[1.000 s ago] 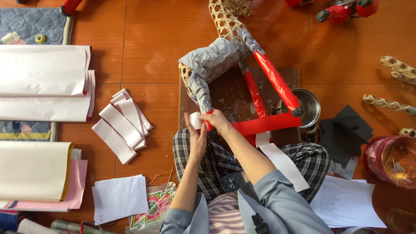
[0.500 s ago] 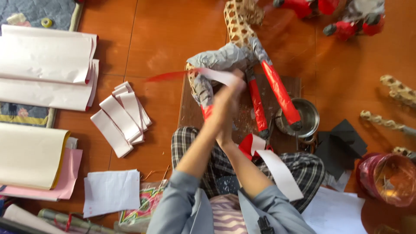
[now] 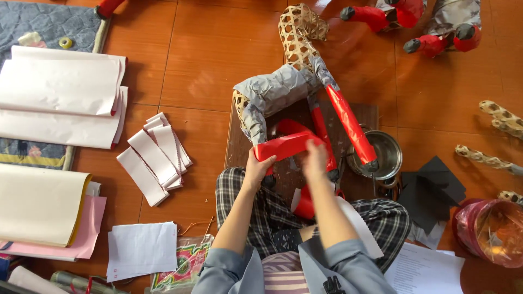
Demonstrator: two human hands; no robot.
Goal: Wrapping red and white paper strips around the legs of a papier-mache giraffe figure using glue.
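Observation:
A woven bamboo animal frame (image 3: pixel 297 32) stands on a dark wooden board (image 3: pixel 239 144), partly covered in grey paper (image 3: pixel 272 90) with two legs wrapped in red paper (image 3: pixel 348 122). My left hand (image 3: pixel 256 166) grips one end of a red paper strip (image 3: pixel 286 144) against a leg of the frame. My right hand (image 3: pixel 316 160) presses the strip's other end; it is blurred from motion. More red paper (image 3: pixel 305 204) lies on my lap.
White paper strips (image 3: pixel 155 158) and large folded sheets (image 3: pixel 60 103) lie at the left. A metal bowl (image 3: pixel 384 155), black paper (image 3: pixel 433 190) and a pink plastic tub (image 3: pixel 490 228) sit at the right. Other red-and-grey paper animals (image 3: pixel 414 22) and bare bamboo legs (image 3: pixel 496 114) lie beyond.
My hands swung the red strip up over the frame, then brought it down across the leg. The strip now lies stretched between both hands.

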